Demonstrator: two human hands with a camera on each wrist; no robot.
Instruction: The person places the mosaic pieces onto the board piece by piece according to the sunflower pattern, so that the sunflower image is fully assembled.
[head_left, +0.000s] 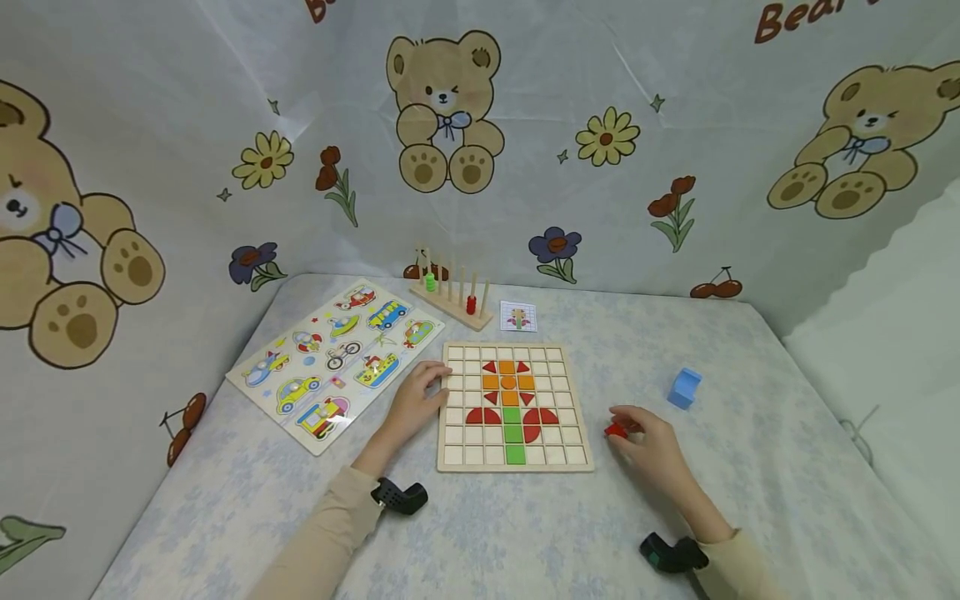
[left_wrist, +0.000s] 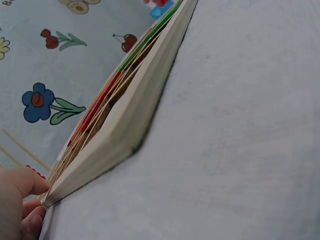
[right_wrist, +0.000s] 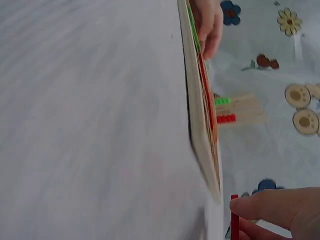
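Observation:
A wooden grid board point(head_left: 465, 457) lies on the table. On it, orange, red and green pieces form a flower pattern: green squares point(head_left: 513, 433) as a stem, red quarter circles point(head_left: 542, 423) beside it, orange pieces point(head_left: 507, 367) and red triangles above. My left hand point(head_left: 416, 400) touches the board's left edge with its fingertips, seen at the corner in the left wrist view. Right of the board, my right hand point(head_left: 651, 442) pinches a flat red piece point(right_wrist: 234, 215) between thumb and fingers. Fingers partly cover its shape.
A blue block-like container point(head_left: 684, 388) stands right of my right hand. Behind the board are a small pattern card point(head_left: 518, 317) and a peg stand point(head_left: 450, 307) with green and red beads. A vehicle picture board point(head_left: 335, 367) lies on the left.

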